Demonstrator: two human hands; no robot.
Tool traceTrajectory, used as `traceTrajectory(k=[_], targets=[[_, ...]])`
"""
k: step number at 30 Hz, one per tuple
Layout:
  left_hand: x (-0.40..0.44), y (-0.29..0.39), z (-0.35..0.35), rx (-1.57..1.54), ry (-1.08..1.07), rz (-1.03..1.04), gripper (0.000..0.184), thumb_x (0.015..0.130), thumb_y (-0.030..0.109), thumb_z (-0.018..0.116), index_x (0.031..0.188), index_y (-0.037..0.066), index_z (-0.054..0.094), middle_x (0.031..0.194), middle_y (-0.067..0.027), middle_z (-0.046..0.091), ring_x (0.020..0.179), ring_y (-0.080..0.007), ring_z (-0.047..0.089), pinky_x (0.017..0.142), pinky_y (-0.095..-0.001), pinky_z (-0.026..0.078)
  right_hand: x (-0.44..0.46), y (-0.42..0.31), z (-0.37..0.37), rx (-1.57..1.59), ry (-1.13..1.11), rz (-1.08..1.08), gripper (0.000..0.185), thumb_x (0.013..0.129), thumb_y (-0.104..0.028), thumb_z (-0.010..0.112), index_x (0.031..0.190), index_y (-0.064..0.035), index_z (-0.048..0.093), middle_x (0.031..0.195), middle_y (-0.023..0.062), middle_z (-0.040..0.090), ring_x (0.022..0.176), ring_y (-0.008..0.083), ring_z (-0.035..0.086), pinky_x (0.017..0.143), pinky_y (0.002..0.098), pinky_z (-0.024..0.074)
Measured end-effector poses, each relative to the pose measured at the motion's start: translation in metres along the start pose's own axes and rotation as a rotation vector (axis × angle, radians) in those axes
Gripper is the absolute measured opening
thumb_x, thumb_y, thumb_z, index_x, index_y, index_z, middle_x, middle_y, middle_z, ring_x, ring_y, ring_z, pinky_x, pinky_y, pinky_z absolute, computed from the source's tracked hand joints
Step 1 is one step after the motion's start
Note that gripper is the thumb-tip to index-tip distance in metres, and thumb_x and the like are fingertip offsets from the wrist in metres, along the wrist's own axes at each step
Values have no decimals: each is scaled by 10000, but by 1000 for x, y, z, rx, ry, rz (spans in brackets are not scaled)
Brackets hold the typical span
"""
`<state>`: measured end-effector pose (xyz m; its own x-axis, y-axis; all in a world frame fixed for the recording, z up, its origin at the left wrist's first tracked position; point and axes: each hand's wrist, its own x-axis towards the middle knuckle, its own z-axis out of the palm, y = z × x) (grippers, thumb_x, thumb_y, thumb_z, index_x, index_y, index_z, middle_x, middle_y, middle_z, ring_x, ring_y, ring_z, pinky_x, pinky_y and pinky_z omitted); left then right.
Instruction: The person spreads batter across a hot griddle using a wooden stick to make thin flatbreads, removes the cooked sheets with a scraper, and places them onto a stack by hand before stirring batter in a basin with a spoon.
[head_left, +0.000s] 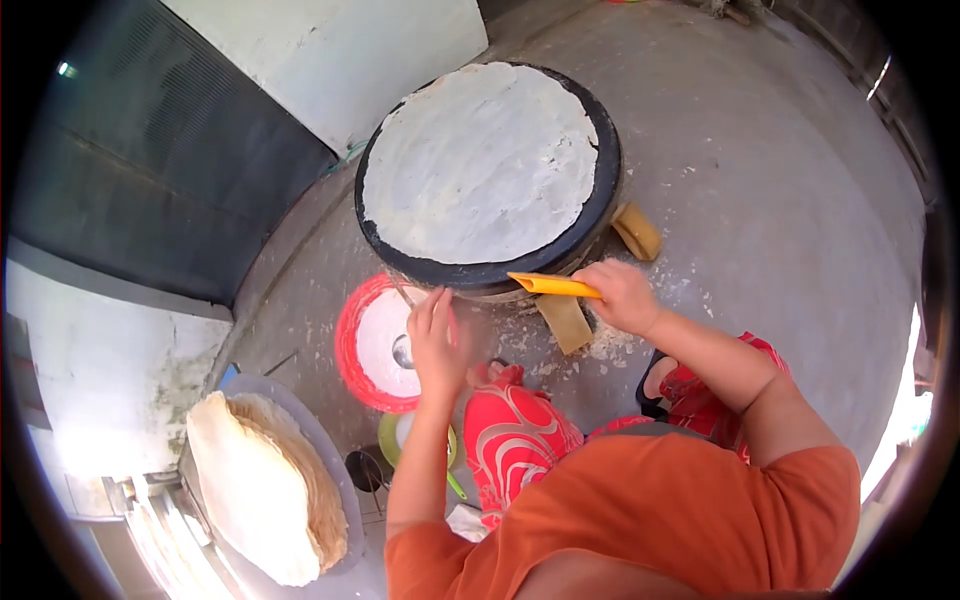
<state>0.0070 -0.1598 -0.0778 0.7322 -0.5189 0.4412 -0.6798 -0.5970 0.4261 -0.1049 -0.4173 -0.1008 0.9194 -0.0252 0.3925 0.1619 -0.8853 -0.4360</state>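
My right hand (625, 295) is closed round a yellow tube-like scraper (555, 286) with a slanted, hollow end. The scraper points left at the near edge of a round black griddle (610, 200). A thin, whitish sheet of batter (480, 160) covers most of the griddle top, with a ragged rim. My left hand (437, 340) is raised beside a red basin (350, 350) of white batter, its fingers bent together. A thin rod (401, 292) shows near its fingertips, and something pinkish lies by the palm. A metal ladle (403, 351) sits in the batter.
A stack of thin round sheets (265, 490) lies on a grey tray (345, 470) at lower left. A green bowl (390, 440) and a dark cup (364, 470) stand near my left forearm. Yellowish blocks (636, 232) are by the griddle's base, with white flakes on the floor.
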Motion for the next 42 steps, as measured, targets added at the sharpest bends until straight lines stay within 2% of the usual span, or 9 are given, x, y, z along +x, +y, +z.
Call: traceTrajectory(k=[7, 12, 17, 20, 25, 26, 29, 36, 42], targets=[[61, -41, 79, 279, -97, 156, 438, 630, 31, 614, 1061, 69, 545, 1106, -97, 514, 993, -331, 457, 852, -374, 401, 21, 7, 8, -223, -29, -308, 233, 682, -119, 509, 909, -143, 554, 777, -5, 531, 741, 176, 515, 663, 290, 425], [89, -56, 96, 182, -26, 131, 48, 667, 65, 578, 708, 53, 602, 941, -61, 589, 957, -272, 502, 711, -360, 463, 49, 14, 20, -243, 42, -250, 253, 680, -122, 518, 927, -153, 561, 783, -15, 530, 693, 166, 509, 603, 288, 417], [124, -61, 92, 27, 32, 40, 86, 730, 102, 574, 765, 43, 624, 788, -127, 612, 777, -308, 569, 700, -363, 457, 61, -8, 46, -143, 27, -432, 203, 672, -167, 505, 868, -173, 559, 715, -8, 493, 686, 165, 513, 582, 302, 427], [138, -61, 91, -55, -117, -202, 129, 751, 122, 569, 798, 14, 622, 758, -162, 614, 706, -328, 589, 659, -351, 465, 87, 2, 61, -130, 66, -392, 185, 674, -151, 499, 848, -154, 563, 709, 7, 495, 674, 184, 515, 574, 301, 427], [153, -74, 90, -208, -118, -233, 171, 765, 125, 572, 840, -24, 612, 694, -163, 615, 643, -223, 614, 614, -293, 457, 110, -2, 64, -127, 81, -329, 141, 675, -142, 497, 803, -136, 558, 686, 14, 488, 659, 192, 510, 588, 322, 423], [156, -74, 89, -246, -80, -236, 140, 756, 133, 564, 818, 21, 621, 696, -189, 587, 661, -330, 588, 603, -351, 458, 107, -8, 65, -97, 17, -370, 116, 679, -144, 497, 780, -130, 552, 686, 16, 490, 660, 195, 512, 589, 324, 423], [171, -63, 76, -273, -42, -263, 144, 760, 122, 558, 816, 1, 613, 688, -192, 585, 660, -334, 587, 606, -353, 456, 116, -3, 72, -83, 74, -417, 103, 681, -146, 497, 766, -127, 552, 688, 19, 493, 660, 202, 513, 590, 326, 424], [213, -28, 38, -179, 211, 63, 97, 766, 76, 554, 810, 5, 601, 772, -175, 589, 726, -333, 566, 643, -352, 452, 159, 31, 68, -271, 193, -178, 126, 687, -137, 490, 794, -135, 556, 699, 17, 495, 663, 189, 509, 554, 306, 401], [183, -10, 11, -74, 371, 291, 108, 720, -24, 578, 821, 13, 574, 826, -134, 592, 791, -304, 560, 694, -353, 455, 112, 5, 38, -123, 55, -313, 198, 664, -126, 525, 854, -146, 575, 725, 4, 511, 671, 183, 501, 562, 302, 397]])
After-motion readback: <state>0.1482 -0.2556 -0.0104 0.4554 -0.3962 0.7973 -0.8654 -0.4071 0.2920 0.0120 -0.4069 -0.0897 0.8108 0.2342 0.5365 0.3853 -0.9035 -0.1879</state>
